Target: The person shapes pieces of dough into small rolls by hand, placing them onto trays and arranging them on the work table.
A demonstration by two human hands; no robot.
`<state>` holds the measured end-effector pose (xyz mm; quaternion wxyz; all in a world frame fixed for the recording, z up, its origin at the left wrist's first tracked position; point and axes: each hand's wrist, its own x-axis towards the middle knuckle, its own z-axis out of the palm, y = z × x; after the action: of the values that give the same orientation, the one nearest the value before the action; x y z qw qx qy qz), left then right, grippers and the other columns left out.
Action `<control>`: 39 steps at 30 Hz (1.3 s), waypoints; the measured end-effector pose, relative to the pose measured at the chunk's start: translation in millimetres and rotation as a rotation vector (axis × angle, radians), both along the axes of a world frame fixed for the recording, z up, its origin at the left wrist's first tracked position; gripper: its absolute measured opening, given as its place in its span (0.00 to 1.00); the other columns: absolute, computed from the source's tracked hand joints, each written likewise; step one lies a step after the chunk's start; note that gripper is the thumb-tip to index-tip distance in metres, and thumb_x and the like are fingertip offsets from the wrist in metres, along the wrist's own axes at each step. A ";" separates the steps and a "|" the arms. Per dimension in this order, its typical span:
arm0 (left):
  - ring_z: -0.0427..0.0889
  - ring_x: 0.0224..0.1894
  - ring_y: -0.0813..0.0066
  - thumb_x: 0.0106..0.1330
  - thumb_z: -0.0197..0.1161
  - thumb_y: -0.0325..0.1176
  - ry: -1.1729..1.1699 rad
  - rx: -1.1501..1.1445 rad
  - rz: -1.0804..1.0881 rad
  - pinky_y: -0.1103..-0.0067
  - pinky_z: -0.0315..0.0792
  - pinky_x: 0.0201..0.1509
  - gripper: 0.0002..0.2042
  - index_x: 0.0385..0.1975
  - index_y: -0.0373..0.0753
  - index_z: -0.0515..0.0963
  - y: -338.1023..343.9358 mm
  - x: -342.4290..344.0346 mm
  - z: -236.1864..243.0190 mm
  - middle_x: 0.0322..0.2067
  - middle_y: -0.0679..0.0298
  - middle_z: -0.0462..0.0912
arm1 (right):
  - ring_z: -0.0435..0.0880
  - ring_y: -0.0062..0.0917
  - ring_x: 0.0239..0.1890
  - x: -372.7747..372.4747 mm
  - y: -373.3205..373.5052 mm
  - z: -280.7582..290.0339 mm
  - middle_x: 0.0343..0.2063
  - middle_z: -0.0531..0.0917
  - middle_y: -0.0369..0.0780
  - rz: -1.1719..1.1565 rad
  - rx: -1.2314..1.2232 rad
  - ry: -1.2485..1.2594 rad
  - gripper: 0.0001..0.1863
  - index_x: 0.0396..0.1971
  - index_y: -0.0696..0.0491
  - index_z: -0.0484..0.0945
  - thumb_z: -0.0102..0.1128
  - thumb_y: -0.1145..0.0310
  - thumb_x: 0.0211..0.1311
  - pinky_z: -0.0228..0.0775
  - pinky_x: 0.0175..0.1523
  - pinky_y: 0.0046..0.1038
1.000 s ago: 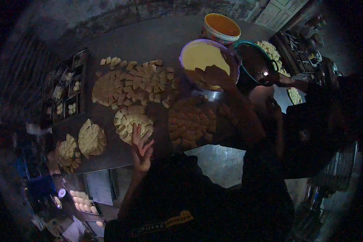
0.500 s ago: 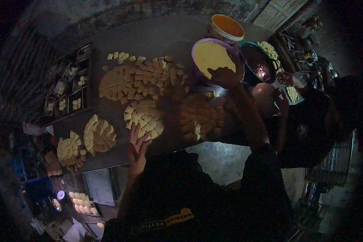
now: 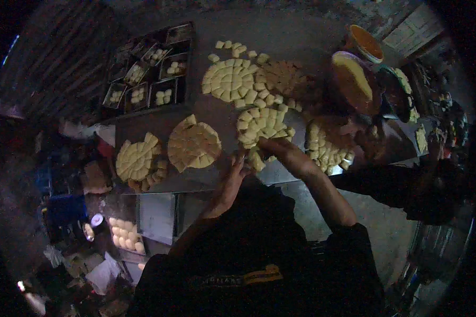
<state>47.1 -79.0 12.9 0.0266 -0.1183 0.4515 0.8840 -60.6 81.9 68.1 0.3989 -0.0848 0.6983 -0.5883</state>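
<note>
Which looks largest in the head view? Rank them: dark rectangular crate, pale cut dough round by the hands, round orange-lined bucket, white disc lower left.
Dark rectangular crate
Pale cut dough round
Orange-lined bucket
White disc

From here the cut dough (image 3: 262,122) looks pale yellow, seamed like paving. The bucket (image 3: 365,42) is orange inside, the tub (image 3: 345,54) purple-rimmed.

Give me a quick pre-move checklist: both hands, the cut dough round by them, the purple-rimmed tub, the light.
1. Right hand at the near side of the cut dough round: ok.
2. Left hand close by the right: ok.
3. Firm grip on dough: cannot tell, too dark and blurred.
4. Nearby pieces gathered: not ok, loose dough pieces lie beyond the round.
5. Purple-rimmed tub apart from both hands: ok.
6. Light: not ok, dim.
</note>
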 end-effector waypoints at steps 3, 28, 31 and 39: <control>0.75 0.48 0.74 0.75 0.51 0.44 -0.047 0.056 0.098 0.73 0.68 0.53 0.15 0.46 0.38 0.71 -23.0 10.1 -2.9 0.44 0.64 0.74 | 0.78 0.25 0.45 21.9 -30.1 -25.3 0.42 0.82 0.40 -0.047 -0.203 -0.152 0.25 0.51 0.61 0.76 0.54 0.53 0.70 0.67 0.56 0.28; 0.82 0.48 0.72 0.65 0.66 0.29 -0.063 -0.034 -0.138 0.76 0.77 0.54 0.13 0.48 0.35 0.77 -14.3 -6.8 18.6 0.46 0.59 0.82 | 0.86 0.35 0.34 36.6 26.0 7.8 0.34 0.84 0.43 0.081 -0.030 0.733 0.14 0.43 0.55 0.79 0.65 0.78 0.56 0.78 0.39 0.31; 0.81 0.48 0.73 0.64 0.66 0.27 0.184 -0.579 -0.121 0.77 0.77 0.54 0.11 0.45 0.35 0.79 6.8 -10.8 32.2 0.44 0.59 0.83 | 0.85 0.30 0.33 25.3 43.0 6.8 0.34 0.85 0.42 0.066 -0.013 0.524 0.10 0.42 0.56 0.79 0.63 0.75 0.61 0.77 0.36 0.29; 0.83 0.44 0.70 0.69 0.60 0.27 -0.147 -0.310 0.036 0.72 0.84 0.46 0.10 0.45 0.29 0.78 44.9 -15.3 24.1 0.45 0.57 0.82 | 0.85 0.31 0.40 2.3 64.7 12.5 0.39 0.84 0.42 0.157 0.053 0.856 0.12 0.45 0.55 0.82 0.63 0.74 0.60 0.78 0.40 0.31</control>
<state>31.8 -34.1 36.9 0.0251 -0.1935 0.5771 0.7930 -58.3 146.6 80.6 0.1191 -0.3639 0.8069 -0.4498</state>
